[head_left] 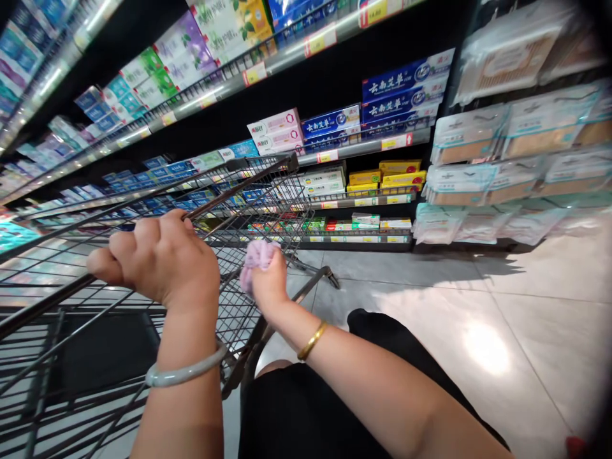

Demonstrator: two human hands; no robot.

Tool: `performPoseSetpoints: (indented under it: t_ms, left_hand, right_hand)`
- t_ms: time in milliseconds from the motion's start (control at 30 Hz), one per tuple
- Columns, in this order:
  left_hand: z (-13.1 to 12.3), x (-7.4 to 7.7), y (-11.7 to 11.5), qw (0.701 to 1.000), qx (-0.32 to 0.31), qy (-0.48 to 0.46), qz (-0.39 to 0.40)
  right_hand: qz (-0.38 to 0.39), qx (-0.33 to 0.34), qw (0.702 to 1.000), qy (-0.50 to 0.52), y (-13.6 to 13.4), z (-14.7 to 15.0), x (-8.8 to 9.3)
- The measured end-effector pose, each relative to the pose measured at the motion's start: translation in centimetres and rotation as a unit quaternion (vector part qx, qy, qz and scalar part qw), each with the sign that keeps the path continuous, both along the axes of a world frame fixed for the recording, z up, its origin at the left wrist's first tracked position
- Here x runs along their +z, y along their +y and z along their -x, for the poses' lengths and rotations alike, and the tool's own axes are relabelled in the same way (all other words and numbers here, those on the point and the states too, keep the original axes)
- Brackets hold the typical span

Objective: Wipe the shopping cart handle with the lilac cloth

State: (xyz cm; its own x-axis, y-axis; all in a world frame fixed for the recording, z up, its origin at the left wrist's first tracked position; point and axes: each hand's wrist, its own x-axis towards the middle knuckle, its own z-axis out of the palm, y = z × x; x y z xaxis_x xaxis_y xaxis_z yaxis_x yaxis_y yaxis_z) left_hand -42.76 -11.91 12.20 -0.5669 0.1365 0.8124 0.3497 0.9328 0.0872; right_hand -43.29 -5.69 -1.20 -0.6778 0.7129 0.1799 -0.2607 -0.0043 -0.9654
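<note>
My left hand [160, 258] is closed around the top rail of a dark wire shopping cart [229, 197], with a pale bangle [186, 373] on that wrist. Bunched in my right hand [271, 277] is a pinkish-purple cloth [258, 258], held low against the cart's wire side. A gold bracelet [312, 341] circles the right wrist. Whether the right fingers also touch the wire is hidden by the cloth.
Store shelves [320, 156] of boxed toothpaste [406, 83] run behind the cart. Hanging packets [463, 182] fill the right side. Grey floor tiles [430, 299] lie below, and a cart wheel [332, 278] stands near the shelf base.
</note>
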Motion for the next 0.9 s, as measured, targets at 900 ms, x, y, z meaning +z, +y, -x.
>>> performPoseSetpoints:
  t_ms: [900]
  left_hand:
    - [-5.2,4.9,-7.2,0.925,0.227,-0.036,0.304]
  right_hand:
    - [-0.213,0.092,0.950,0.211,-0.8,-2.1,4.6]
